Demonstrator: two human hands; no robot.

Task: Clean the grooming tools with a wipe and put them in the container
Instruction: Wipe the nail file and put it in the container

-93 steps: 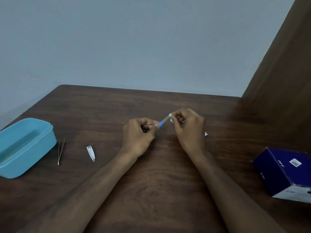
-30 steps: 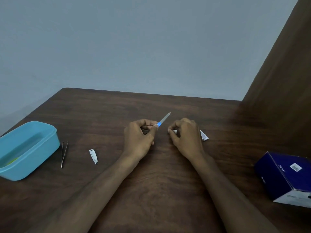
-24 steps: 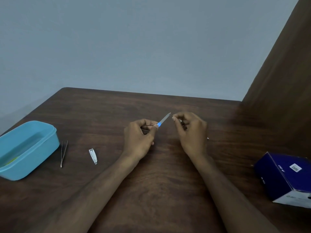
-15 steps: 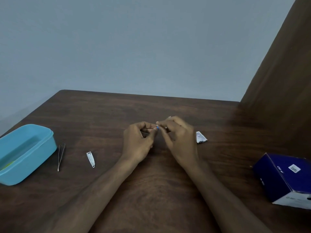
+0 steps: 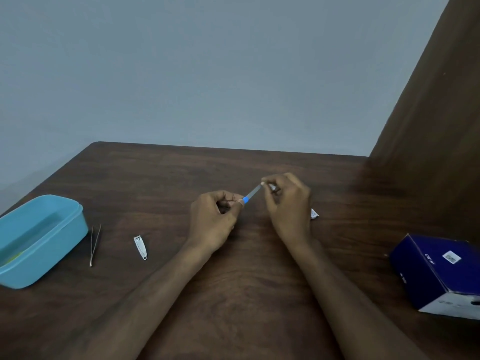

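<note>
My left hand [image 5: 213, 216] pinches the nail file [image 5: 251, 195] by its blue handle, blade angled toward the counter's far-right corner, where my right hand [image 5: 288, 203] pinches the wipe [image 5: 262, 183] at its tip.

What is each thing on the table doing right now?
nail file: held up by both hands
left hand: grips the blue handle
right hand: pinches a wipe at the tip
blue container: open
tweezers: lying flat
nail clipper: lying flat
torn wrapper: lying flat
</note>
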